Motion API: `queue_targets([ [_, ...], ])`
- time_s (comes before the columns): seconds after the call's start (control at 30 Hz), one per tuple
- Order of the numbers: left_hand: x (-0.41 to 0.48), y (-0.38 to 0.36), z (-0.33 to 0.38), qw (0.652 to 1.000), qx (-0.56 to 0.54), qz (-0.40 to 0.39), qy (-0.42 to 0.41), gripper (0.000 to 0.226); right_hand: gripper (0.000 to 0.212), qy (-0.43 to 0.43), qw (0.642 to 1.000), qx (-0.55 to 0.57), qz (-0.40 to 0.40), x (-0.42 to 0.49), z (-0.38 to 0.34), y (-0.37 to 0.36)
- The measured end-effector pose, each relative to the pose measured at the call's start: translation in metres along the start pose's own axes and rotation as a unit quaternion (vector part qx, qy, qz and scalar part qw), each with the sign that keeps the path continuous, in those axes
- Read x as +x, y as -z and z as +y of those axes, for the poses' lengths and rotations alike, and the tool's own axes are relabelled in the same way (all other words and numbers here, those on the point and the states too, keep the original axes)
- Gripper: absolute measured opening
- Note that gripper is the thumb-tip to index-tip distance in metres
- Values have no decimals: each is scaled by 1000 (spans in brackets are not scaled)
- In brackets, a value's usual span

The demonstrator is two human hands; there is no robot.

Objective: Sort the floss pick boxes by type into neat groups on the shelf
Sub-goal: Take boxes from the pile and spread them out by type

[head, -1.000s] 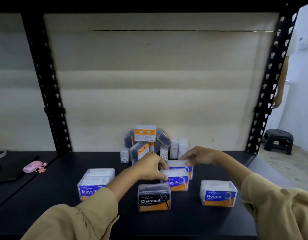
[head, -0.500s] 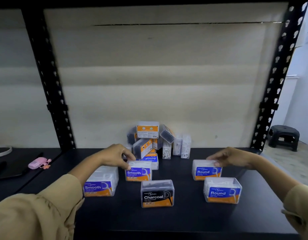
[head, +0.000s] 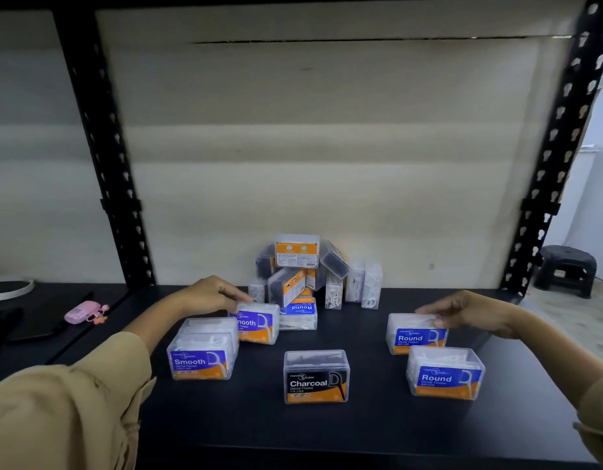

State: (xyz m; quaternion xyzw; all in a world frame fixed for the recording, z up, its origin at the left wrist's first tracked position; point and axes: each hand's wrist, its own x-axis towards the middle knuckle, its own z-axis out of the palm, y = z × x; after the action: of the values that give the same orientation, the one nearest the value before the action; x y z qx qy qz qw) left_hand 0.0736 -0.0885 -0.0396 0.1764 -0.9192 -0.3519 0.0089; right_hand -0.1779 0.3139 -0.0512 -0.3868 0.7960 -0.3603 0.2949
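Note:
My left hand [head: 213,295] grips the top of a Smooth box [head: 257,323], which sits just behind and right of another Smooth box [head: 201,351] at the front left. My right hand [head: 462,312] holds the top of a Round box [head: 416,332], directly behind a second Round box [head: 446,373] at the front right. A Charcoal box [head: 316,376] stands alone at the front centre. Another Round box [head: 298,313] lies turned around in front of a jumbled pile of boxes [head: 296,262] against the back wall.
The black shelf surface [head: 361,425] is framed by black perforated uprights [head: 103,157] on both sides. A pink small case [head: 84,311] lies on the neighbouring shelf at the left. A dark stool [head: 566,269] stands on the floor at the right.
My left hand has slid the Smooth box leftward toward the front-left Smooth box. My right hand has carried a Round box from the centre to behind the front-right Round box.

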Motion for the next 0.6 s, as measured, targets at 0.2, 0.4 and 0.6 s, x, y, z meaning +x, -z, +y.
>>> queue_targets([
  [0.2,7,-6,-1,1000,1,16,-8,23,94,-8,1000,6,7,-3,-3,-3],
  [0.4,3,14,-18,999,37,20,-3,28,90,-14,1000,8,10,-10,0,1],
  [0.6,-8,31,-31,998,55,5,35,31,86,-16,1000,17,14,-20,9,4],
])
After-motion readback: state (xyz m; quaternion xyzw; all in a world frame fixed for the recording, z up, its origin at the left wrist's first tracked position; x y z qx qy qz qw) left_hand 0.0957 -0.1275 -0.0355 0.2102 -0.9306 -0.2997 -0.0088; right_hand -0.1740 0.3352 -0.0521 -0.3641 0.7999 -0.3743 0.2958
